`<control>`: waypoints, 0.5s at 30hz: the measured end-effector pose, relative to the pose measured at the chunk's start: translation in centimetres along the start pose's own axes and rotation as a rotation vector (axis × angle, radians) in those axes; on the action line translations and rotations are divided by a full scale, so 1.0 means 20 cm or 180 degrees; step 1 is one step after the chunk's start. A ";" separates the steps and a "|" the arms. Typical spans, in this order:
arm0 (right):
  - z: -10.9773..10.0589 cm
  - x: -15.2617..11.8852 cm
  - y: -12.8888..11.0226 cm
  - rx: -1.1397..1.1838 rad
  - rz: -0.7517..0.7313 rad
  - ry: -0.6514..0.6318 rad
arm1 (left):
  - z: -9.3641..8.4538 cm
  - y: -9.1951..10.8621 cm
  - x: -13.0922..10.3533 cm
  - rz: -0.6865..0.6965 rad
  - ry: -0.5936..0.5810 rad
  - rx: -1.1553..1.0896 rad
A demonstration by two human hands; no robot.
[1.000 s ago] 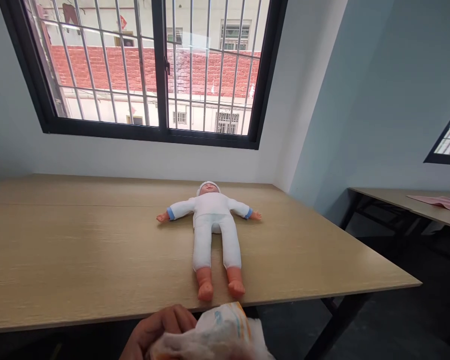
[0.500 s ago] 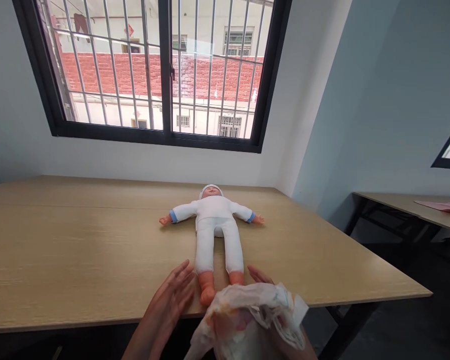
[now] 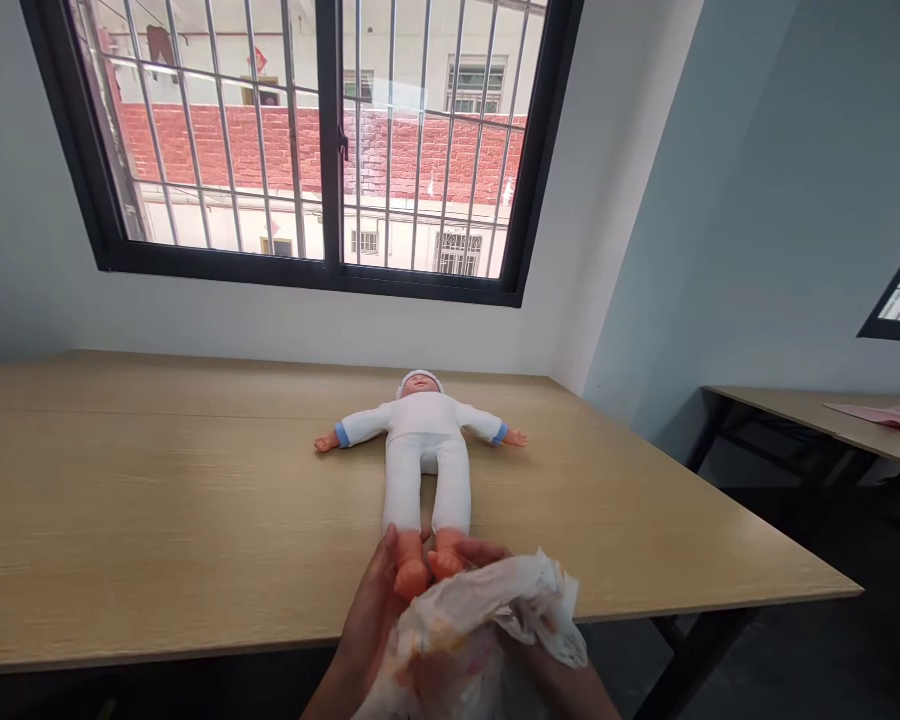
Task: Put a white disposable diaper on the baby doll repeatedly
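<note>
A baby doll (image 3: 426, 420) in white clothes and a white cap lies on its back on the wooden table, its arms spread and its bare feet towards me. My left hand (image 3: 373, 590) is against the outer side of the doll's foot on the left, its fingers upright and loosely extended. On the other side, my right hand (image 3: 487, 552) touches the other lower leg; most of it is hidden behind a crumpled, whitish translucent plastic bag (image 3: 495, 610). The bag hangs over my right wrist and forearm in front of the table edge.
The light wooden table (image 3: 195, 500) reaches back to the wall below a barred window (image 3: 333, 270). At the right stands a second table (image 3: 787, 408) with a pink cloth (image 3: 881, 415) on it.
Both hands have moved inward to the doll's feet. The doll's legs are closer together, shifted slightly left. The plastic bag has moved a little left with my right arm.
</note>
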State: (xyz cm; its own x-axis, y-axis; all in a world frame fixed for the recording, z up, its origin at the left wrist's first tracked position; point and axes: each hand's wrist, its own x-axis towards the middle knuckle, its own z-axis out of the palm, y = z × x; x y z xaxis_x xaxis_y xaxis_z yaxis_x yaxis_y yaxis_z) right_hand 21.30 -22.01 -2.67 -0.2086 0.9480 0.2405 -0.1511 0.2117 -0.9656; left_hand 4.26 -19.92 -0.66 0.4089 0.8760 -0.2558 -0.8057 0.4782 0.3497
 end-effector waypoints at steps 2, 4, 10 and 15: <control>-0.07 -0.02 -0.06 -0.0490 0.0172 0.0143 | 0.00 -0.02 0.02 0.0117 -0.0183 -0.0165; -0.18 0.01 -0.15 -0.1064 0.0368 0.0356 | -0.01 -0.04 0.03 0.0169 -0.0616 -0.0306; -0.55 0.38 -0.75 -0.1416 -0.0229 0.1706 | 0.01 0.01 0.01 -0.0188 -0.1134 -0.0404; -0.69 0.56 -1.16 -0.2407 -0.2057 0.2929 | 0.06 0.07 0.01 -0.0231 -0.1144 -0.0128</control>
State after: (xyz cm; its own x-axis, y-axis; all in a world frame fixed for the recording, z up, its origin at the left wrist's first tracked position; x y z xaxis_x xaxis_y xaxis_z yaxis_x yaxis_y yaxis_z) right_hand 35.76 -13.10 21.10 0.4586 0.3813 0.8027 0.6505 0.4714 -0.5956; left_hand 3.79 -19.02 0.77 0.5842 0.8096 0.0568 -0.7824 0.5432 0.3047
